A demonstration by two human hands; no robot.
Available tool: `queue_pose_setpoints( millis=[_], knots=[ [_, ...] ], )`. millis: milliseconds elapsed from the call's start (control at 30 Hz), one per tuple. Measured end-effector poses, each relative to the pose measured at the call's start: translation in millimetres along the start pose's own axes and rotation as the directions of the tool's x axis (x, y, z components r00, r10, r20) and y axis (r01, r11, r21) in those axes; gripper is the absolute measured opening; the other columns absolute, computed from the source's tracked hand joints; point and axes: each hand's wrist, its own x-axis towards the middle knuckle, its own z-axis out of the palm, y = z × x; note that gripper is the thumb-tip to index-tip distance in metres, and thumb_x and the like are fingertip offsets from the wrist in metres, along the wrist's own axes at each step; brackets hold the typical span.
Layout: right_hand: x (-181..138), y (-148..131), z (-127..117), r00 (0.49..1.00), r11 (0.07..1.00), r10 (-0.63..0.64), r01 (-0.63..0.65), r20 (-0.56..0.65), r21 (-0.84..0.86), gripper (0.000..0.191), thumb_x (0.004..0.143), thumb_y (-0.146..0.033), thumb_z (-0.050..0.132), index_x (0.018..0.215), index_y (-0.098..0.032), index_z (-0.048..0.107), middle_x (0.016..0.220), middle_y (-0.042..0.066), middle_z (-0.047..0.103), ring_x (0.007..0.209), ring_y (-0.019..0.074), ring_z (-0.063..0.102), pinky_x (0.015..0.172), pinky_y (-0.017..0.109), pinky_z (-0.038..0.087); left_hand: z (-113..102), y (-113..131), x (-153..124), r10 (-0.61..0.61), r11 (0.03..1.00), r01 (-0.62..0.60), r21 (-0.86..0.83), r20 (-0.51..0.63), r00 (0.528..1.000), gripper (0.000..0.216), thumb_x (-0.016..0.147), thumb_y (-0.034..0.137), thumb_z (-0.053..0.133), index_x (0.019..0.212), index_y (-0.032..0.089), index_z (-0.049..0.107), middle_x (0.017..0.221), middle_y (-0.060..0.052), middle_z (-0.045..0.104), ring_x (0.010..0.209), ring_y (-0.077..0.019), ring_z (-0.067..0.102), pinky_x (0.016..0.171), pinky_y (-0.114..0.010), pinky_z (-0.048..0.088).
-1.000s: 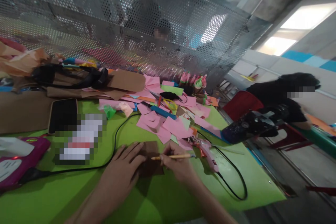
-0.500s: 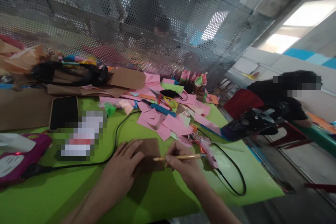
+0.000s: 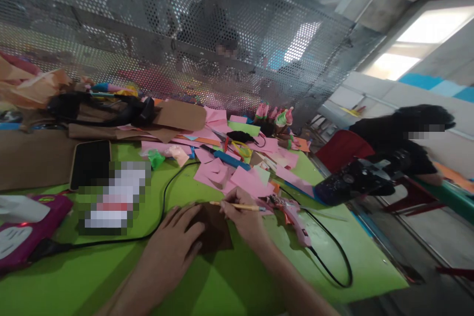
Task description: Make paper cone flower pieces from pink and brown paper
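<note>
A small square of brown paper [image 3: 217, 231] lies flat on the green table. My left hand [image 3: 177, 237] rests on its left side, fingers stretched out and partly over it. In my right hand [image 3: 240, 217] is a slim wooden pencil [image 3: 242, 206], pinched between thumb and fingers. Its tip is over the paper's far edge; whether it touches, I cannot tell. Just right of that hand lies a pink glue gun [image 3: 294, 217] with a black cord. Cut pieces of pink paper [image 3: 218, 173] are scattered beyond both hands.
Left of my hands are a black phone [image 3: 91, 164], a purple power strip [image 3: 37, 219] and its cable [image 3: 122, 233]. A blue cutter [image 3: 231, 160] lies among the paper scraps. A dark tumbler [image 3: 336, 183] stands at the right edge. A person in black [image 3: 398, 131] sits beyond it.
My right hand has moved the pencil away from me, from mid-paper to its far edge. My left hand stays on the brown paper. The view has shifted slightly.
</note>
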Motion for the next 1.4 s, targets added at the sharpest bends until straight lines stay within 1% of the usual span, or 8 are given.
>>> queue_pose_setpoints(
  millis=[367,567,700,900,1033,1133,1267,1400],
  knots=[
    [-8.6,0.0,-4.7,0.998,0.996,-0.021,0.025,0.052,-0.084,0.011,0.077,-0.020,0.055,0.069,-0.022,0.049,0.060,-0.003,0.056,0.058,0.0143,0.050,0.053,0.024,0.035,1.9,-1.8,-1.0,-0.005,1.000,0.005,-0.009,-0.012,1.000,0.038,0.083,0.008,0.050,0.114,0.028,0.059,0.142,-0.007,0.053,0.131,-0.0287,0.049,0.108,-0.057,0.039],
    [-31.7,-7.1,-9.9,0.997,0.989,0.024,-0.012,0.079,-0.149,0.010,0.073,-0.018,0.056,0.065,-0.022,0.052,0.059,-0.003,0.054,0.056,0.0138,0.047,0.050,0.023,0.034,2.9,-1.9,0.7,-0.049,0.997,0.048,-0.055,-0.018,0.999,0.032,0.081,0.006,0.051,0.111,0.017,0.056,0.139,-0.013,0.056,0.131,-0.0263,0.049,0.112,-0.054,0.036],
    [-47.0,-7.3,-11.6,0.992,0.988,0.082,-0.069,0.092,-0.141,0.009,0.072,-0.020,0.057,0.063,-0.022,0.053,0.056,-0.003,0.054,0.054,0.0132,0.046,0.050,0.024,0.033,-0.9,-6.6,1.2,-0.035,0.997,0.033,-0.069,-0.027,0.999,0.021,0.088,0.012,0.049,0.104,0.021,0.058,0.140,-0.008,0.057,0.131,-0.0260,0.049,0.109,-0.053,0.040],
    [-59.3,-5.7,-14.9,0.991,0.992,0.069,-0.055,0.118,-0.117,0.006,0.069,-0.018,0.057,0.063,-0.021,0.054,0.056,-0.003,0.055,0.053,0.0124,0.046,0.049,0.023,0.031,-4.6,-15.9,-4.3,0.007,1.000,-0.008,-0.018,-0.046,0.999,0.031,0.087,0.006,0.045,0.105,0.024,0.062,0.139,-0.005,0.057,0.128,-0.0254,0.052,0.108,-0.052,0.040],
    [-53.6,-12.1,-18.3,0.986,0.994,0.101,-0.106,0.131,0.028,0.009,0.070,-0.021,0.058,0.064,-0.021,0.053,0.055,-0.003,0.055,0.052,0.0121,0.047,0.049,0.023,0.034,-8.1,-18.0,-6.1,0.021,0.999,-0.023,-0.035,-0.043,0.999,0.035,0.084,0.005,0.048,0.108,0.027,0.062,0.134,-0.003,0.060,0.124,-0.0241,0.054,0.108,-0.049,0.040],
    [-39.2,-16.9,-15.9,0.994,0.992,0.077,-0.084,0.074,0.099,0.009,0.074,-0.023,0.059,0.068,-0.021,0.053,0.057,-0.003,0.057,0.053,0.0122,0.049,0.049,0.023,0.036,-9.7,-19.2,-5.9,0.023,0.999,-0.024,-0.038,-0.025,0.999,0.038,0.082,0.003,0.049,0.108,0.027,0.062,0.135,-0.002,0.059,0.126,-0.0241,0.053,0.107,-0.047,0.042],
    [-14.6,-13.4,-4.3,0.999,0.997,0.024,-0.026,0.031,0.074,0.008,0.077,-0.024,0.059,0.073,-0.021,0.053,0.063,-0.002,0.061,0.058,0.0137,0.054,0.053,0.024,0.041,-8.7,-20.5,-6.4,0.024,0.999,-0.025,-0.024,-0.026,0.999,0.038,0.081,0.005,0.050,0.109,0.027,0.063,0.134,-0.003,0.060,0.125,-0.0262,0.054,0.105,-0.047,0.044],
    [-1.2,-4.0,5.4,1.000,1.000,0.000,-0.001,0.006,0.029,0.010,0.079,-0.026,0.058,0.073,-0.021,0.052,0.063,-0.002,0.060,0.058,0.0138,0.055,0.053,0.024,0.042,-7.3,-20.4,-7.3,0.046,0.998,-0.049,-0.027,-0.078,0.996,0.031,0.086,0.009,0.049,0.106,0.027,0.063,0.133,-0.003,0.061,0.125,-0.0260,0.055,0.105,-0.048,0.043]
  ],
)
